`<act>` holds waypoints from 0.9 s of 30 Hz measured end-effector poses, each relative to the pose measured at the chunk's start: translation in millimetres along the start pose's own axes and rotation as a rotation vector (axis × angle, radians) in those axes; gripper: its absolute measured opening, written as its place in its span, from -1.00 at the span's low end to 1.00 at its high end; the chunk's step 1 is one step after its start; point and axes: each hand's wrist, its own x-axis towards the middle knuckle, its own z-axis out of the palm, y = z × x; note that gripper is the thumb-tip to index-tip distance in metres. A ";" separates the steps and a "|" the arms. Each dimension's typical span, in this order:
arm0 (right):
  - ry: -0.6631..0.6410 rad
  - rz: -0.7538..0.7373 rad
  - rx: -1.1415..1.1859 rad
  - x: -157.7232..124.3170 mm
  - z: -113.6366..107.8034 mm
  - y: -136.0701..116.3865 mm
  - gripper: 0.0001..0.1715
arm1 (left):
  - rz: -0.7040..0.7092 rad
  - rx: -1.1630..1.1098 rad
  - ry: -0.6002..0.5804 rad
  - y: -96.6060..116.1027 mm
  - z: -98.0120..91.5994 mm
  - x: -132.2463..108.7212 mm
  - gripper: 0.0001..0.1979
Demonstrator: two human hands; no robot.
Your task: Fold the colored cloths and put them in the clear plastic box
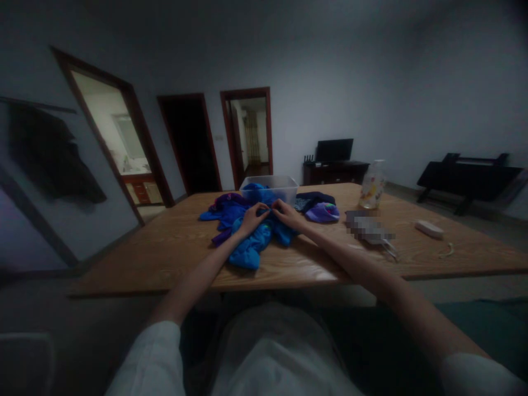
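Observation:
A bright blue garment [251, 245] lies crumpled on the wooden table [173, 247] in front of me. My left hand [252, 217] and my right hand [287, 213] both pinch its upper edge, fingers closed on the cloth, a short gap between them. A darker blue and purple garment [225, 212] lies just left of my left hand. Behind the hands stands a clear plastic bin [270, 188] with blue cloth inside. To the right of my right hand are a dark garment [315, 198] and a purple piece [323, 212].
A pump bottle [372, 185] stands at the right back of the table. A blurred flat object [369, 228], a white block [429, 229] and a small cord [447, 252] lie right of it. Doorways, a TV stand and a dark bench line the walls.

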 end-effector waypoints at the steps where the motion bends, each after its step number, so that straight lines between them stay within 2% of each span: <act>1: -0.011 -0.004 0.007 0.2 0.3 0.9 -0.76 | 0.005 0.019 0.001 0.7 -0.3 -0.2 -0.76; 6: -0.024 -0.046 0.043 -1.4 -1.8 -2.1 -0.75 | 0.036 0.053 0.030 0.5 0.3 -1.6 -0.75; 10: -0.010 -0.051 -0.013 -3.0 -2.4 -7.5 -0.76 | -0.054 0.029 0.010 -3.8 1.8 -2.4 -0.67; 13: 0.022 -0.069 -0.054 -2.9 0.5 -9.0 -0.79 | -0.083 0.024 -0.016 -7.3 1.9 -1.9 -0.68; 18: 0.051 -0.112 -0.064 -2.1 2.9 -8.5 -0.85 | -0.030 0.038 -0.069 -5.8 -0.3 -0.3 -0.72; 22: 0.028 -0.135 -0.020 -3.3 0.6 -9.5 -0.79 | 0.031 0.084 -0.038 -0.2 -2.8 0.2 -0.78; 27: -0.047 -0.015 0.000 -3.4 -2.9 -13.1 -0.71 | 0.082 0.225 -0.010 4.8 -7.3 -0.1 -0.85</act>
